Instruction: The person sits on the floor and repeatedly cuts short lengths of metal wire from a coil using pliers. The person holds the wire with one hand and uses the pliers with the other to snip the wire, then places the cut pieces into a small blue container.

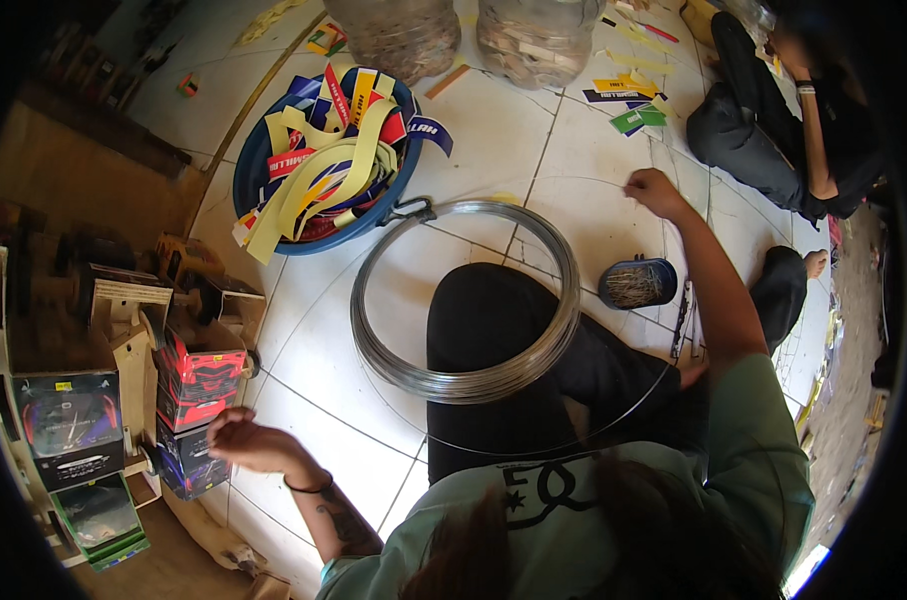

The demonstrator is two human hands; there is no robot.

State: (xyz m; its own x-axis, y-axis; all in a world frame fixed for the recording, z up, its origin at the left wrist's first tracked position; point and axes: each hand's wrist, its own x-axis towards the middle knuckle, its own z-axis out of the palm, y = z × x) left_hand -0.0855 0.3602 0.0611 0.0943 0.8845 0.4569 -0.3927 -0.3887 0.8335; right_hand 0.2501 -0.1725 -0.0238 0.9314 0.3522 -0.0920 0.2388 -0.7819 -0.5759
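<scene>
A large coil of silvery wire point(464, 385) rests over my bent leg and the tiled floor. My right hand point(658, 192) is raised beyond the coil on the right, fingers closed in a pinch on a thin loose strand of the wire. Low on the left, my left hand point(259, 443) is held with curled fingers; a faint strand runs down to it from the coil. Beside the coil's far edge lies a dark metal tool point(411, 210), its kind unclear. Close to my right forearm stands a small dark blue tray point(607, 288) holding many thin metal pins or nails.
A blue basin point(249, 215) full of printed paper strips stands far left. Wooden toy trucks with colourful printed panels point(202, 380) line the left side. Two clear plastic containers point(534, 45) stand at the back. More strips point(634, 105) lie far right, near another person point(764, 130) sitting there.
</scene>
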